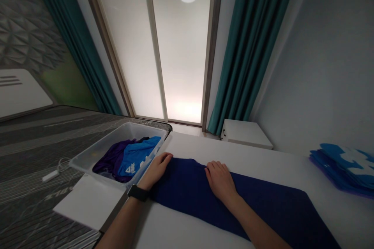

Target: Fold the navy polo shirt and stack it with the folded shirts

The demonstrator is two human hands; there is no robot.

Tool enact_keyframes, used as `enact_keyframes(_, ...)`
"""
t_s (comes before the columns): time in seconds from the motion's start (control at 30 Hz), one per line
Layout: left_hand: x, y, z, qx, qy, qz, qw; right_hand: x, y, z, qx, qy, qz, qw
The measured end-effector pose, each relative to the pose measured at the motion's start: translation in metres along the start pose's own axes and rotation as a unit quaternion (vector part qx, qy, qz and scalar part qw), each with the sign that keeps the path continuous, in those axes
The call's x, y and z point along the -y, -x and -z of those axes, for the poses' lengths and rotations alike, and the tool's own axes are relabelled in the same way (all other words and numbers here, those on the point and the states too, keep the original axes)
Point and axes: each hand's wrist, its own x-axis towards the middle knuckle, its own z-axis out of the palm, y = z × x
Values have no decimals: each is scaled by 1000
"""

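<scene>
A long navy blue garment [189,188] lies stretched across the white table [172,223], narrow at its left end and wider towards the lower right. It looks folded lengthwise, but its exact kind does not show. My left hand [157,167], with a dark watch [138,193] on the wrist, has its fingers closed at the far corner of the narrow end. Resting on top of the garment, my right hand [221,182] lies palm down with fingers stretched to the far edge. My right forearm hides part of the cloth.
Left of the table, a clear plastic bin [102,146] holds purple and bright blue clothes [137,155]. A stack of folded blue garments [347,167] lies at the table's right. Beyond are a white cabinet [245,134], teal curtains [248,54] and a frosted sliding door [181,58].
</scene>
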Motion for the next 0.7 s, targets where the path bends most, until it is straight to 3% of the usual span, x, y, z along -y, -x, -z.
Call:
enact_keyframes(0.1,2,0,3,34,39,18,998,0,0,0,-5,-5,-1,1000)
enact_keyframes(0.2,3,3,4,66,-4,22,998,0,1,0,-11,-8,0,1000)
enact_keyframes(0.37,-1,6,2,34,-39,-18,998,0,2,0,-26,2,8,1000)
enact_keyframes(0.47,-8,8,4,22,45,-37,998,-1,2,-3,-40,0,14,999)
enact_keyframes(0.63,-18,13,7,48,221,54,972,-2,1,-6,-53,-5,19,998)
enact_keyframes(0.7,-21,14,8,40,250,53,966,-3,2,-7,-51,-8,18,999)
